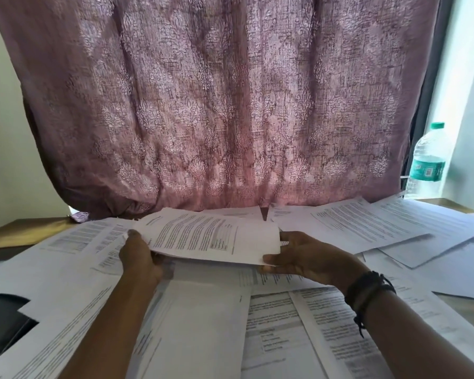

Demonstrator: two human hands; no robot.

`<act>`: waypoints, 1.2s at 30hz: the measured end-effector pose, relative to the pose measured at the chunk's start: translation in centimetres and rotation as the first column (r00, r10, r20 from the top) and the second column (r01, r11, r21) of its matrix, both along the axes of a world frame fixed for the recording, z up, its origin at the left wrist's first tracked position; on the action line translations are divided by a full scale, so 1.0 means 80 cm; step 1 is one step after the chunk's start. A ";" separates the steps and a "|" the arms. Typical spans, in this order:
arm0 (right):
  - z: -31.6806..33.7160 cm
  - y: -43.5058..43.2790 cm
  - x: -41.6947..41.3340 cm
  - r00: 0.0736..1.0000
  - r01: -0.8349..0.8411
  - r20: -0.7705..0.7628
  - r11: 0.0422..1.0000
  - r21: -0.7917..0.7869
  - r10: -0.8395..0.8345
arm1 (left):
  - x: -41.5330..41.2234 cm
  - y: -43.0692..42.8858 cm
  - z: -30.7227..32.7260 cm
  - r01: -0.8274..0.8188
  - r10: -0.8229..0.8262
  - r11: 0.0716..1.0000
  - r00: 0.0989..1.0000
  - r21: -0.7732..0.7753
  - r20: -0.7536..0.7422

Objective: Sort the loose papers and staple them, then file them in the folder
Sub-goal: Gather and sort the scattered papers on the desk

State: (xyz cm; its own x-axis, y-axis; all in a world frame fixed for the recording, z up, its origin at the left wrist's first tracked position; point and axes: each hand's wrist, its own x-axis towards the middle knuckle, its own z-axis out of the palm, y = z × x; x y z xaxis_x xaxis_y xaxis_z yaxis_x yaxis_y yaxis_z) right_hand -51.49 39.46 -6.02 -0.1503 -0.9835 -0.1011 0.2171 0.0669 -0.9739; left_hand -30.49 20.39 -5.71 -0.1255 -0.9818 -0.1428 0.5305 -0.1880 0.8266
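Observation:
A thin bundle of printed papers (pixel 211 236) is lifted a little above the table, held between both hands. My left hand (pixel 138 258) grips its left edge, thumb on top. My right hand (pixel 307 257) grips its right edge, with a dark cord band on that wrist. Several loose printed sheets (pixel 279 329) lie scattered and overlapping across the table under and around the hands. No stapler or folder shows clearly.
A clear water bottle (pixel 427 160) with a green label stands at the back right. A purple patterned curtain (pixel 216 105) hangs right behind the table. Bare wooden table (pixel 22 231) shows at the back left; a dark object (pixel 0 321) lies at the left edge.

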 end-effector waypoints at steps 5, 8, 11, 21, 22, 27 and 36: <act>0.002 0.005 -0.002 0.998 -0.048 -0.042 0.999 0.004 0.049 | -0.001 -0.001 -0.001 0.006 -0.008 0.999 0.998 -0.033 -0.068; 0.002 0.011 -0.006 0.995 -0.088 -0.048 0.996 -0.011 0.088 | -0.001 -0.003 -0.003 0.021 -0.024 0.999 0.996 -0.043 -0.084; 0.000 0.009 -0.006 0.995 -0.077 -0.069 0.997 0.007 0.077 | 0.002 -0.008 -0.003 0.028 -0.034 0.998 0.994 -0.051 -0.108; -0.001 0.001 -0.011 0.964 0.196 0.195 0.979 -0.057 -0.182 | 0.013 -0.019 0.000 0.203 -0.218 0.970 0.970 -0.137 -0.109; -0.001 0.000 -0.015 0.942 0.260 0.238 0.964 -0.062 -0.239 | 0.015 -0.020 -0.001 0.240 -0.253 0.960 0.964 -0.143 -0.083; -0.007 0.002 -0.030 0.892 0.419 0.203 0.907 -0.037 -0.404 | 0.024 -0.024 -0.002 0.352 -0.359 0.922 0.933 -0.159 -0.018; -0.012 0.013 -0.047 0.885 0.462 0.072 0.887 -0.006 -0.460 | 0.027 -0.026 -0.003 0.437 -0.437 0.892 0.899 -0.115 0.027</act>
State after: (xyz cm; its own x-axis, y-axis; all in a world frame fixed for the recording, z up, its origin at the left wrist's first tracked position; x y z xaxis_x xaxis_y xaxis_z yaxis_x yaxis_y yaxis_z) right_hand -55.28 40.50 -6.97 -0.5807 -0.8072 -0.1056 0.2826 -0.0783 -0.9560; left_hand -28.30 18.31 -5.96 -0.5454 -0.8375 -0.0323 0.4162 -0.3041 0.8569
